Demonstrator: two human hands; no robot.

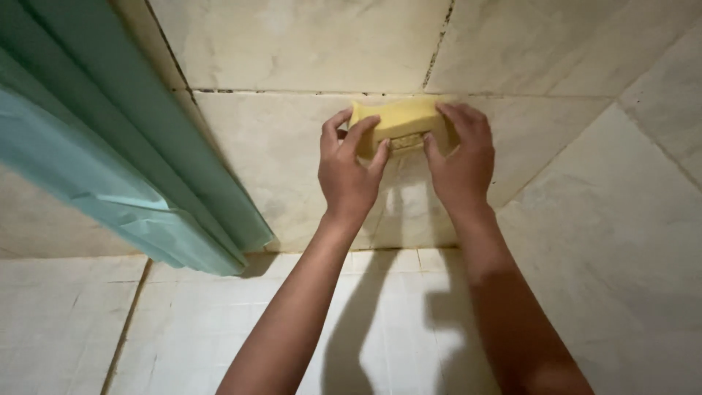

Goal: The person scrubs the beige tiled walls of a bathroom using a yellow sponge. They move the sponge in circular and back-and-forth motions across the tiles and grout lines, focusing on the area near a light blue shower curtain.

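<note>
We have both hands up on the yellow sponge [398, 121], which sits pressed against the pale tiled wall [292, 139] straight ahead of us, just under a dark grout line [292, 91]. Our left hand [349, 172] is clamped on the sponge's left end, fingers curled over its top edge and thumb tucked beneath. Our right hand [462, 161] grips the right end the same way, fingers wrapped over the far corner. Both hands are closed firmly on it, not merely resting.

See the dent in the lower middle, between our thumbs: we judge this thing to be soft and springy, giving way under light pressure. It looks light too, an easy one-hand weight. If it is wet, and we cannot tell from here, it may turn slippery and heavier. Nothing fragile about it. The two short ends look like the best hold, as we have now, leaving the broad face flat to the tile.

To our left a green curtain [110, 161] hangs down close to the wall, well apart from the sponge. Near us, the floor tiles [219, 322] catch the shadows of our arms.
</note>
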